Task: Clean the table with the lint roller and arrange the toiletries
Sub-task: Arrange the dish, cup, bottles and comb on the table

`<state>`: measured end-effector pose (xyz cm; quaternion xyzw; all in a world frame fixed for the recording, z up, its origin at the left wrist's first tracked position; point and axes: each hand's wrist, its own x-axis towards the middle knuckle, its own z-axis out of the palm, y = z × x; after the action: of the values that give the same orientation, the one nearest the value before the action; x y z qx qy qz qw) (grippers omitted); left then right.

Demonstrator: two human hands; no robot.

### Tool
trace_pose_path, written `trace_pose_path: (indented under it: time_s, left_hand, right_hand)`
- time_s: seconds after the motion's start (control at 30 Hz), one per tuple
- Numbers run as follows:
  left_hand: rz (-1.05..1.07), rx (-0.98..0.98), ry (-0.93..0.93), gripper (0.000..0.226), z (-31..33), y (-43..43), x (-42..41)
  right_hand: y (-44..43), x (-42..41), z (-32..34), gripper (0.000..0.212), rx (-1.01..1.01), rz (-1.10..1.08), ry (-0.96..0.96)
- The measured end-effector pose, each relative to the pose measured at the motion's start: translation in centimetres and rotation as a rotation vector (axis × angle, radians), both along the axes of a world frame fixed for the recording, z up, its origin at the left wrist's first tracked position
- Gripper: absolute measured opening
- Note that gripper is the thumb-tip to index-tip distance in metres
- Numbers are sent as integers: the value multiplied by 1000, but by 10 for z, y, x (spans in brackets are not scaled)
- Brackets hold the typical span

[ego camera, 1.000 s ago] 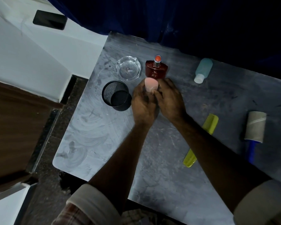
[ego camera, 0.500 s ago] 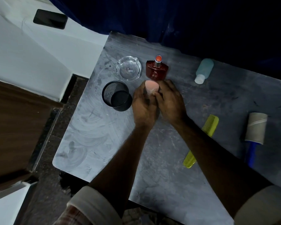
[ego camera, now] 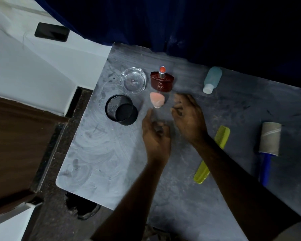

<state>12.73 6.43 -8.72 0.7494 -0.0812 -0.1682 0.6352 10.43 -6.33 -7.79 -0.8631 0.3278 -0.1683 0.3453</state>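
Sponge (ego camera: 157, 99) stands grouped beside perfume bottle (ego camera: 162, 82), glass dish (ego camera: 133, 80) and mesh cup (ego camera: 121, 109); left hand (ego camera: 155, 134) and right hand (ego camera: 189, 117) empty, loosely curled; blue bottle (ego camera: 212, 79), comb (ego camera: 212, 153) and lint roller (ego camera: 268, 145) lie apart on the table (ego camera: 101, 153), apparently unarranged.

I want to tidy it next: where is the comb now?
In the head view, the yellow comb lies right of centre, between the right forearm and the lint roller.

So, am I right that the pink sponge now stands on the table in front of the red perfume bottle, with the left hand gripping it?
Not quite. In the head view the pink sponge does stand on the table in front of the red perfume bottle, but the left hand is open and clear of it, as is the right hand.
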Motion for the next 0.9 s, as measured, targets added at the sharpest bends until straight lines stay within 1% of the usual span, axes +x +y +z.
trace_pose_path:
  time_s: [0.07,0.17,0.27,0.33,0.4,0.53,0.6,0.67,0.73,0.77,0.83,0.9]
  left_hand:
    - [-51,13,-9,63,10,2,-22]
    - [-258,-35,-53,53,20,-15,-40]
    - [-347,4,-110,42,30,-63,-29]
    - [-376,60,-208,37,30,-100,-9]
    - [-465,157,-296,40,24,-135,12]
    - [-646,575,-529,58,14,-188,40]
    - [-677,675,-523,65,10,-203,44]
    - [-660,720,-465,66,9,-209,43]
    - [-611,697,-420,61,13,-205,36]
    - [-582,651,-390,58,16,-198,30]
    - [-534,510,-308,50,23,-176,12]
    - [-519,349,-244,46,29,-144,-10]
  right_hand:
    - [-5,-13,3,43,5,-76,-36]
    - [-16,-35,12,37,38,-222,-73]
    - [-38,-53,15,26,47,-397,-133]
    - [-57,-62,10,18,40,-458,-159]
    - [-73,-69,3,14,61,-485,-184]
    - [-90,-80,-1,5,121,-506,-227]
    - [-95,-81,-1,6,172,-513,-230]
    - [-100,-82,-1,11,231,-506,-209]
    - [-104,-83,-1,13,323,-508,-198]
    - [-105,-84,2,12,384,-514,-213]
    - [-104,-87,7,13,514,-541,-264]
    - [-96,-96,20,19,570,-524,-234]
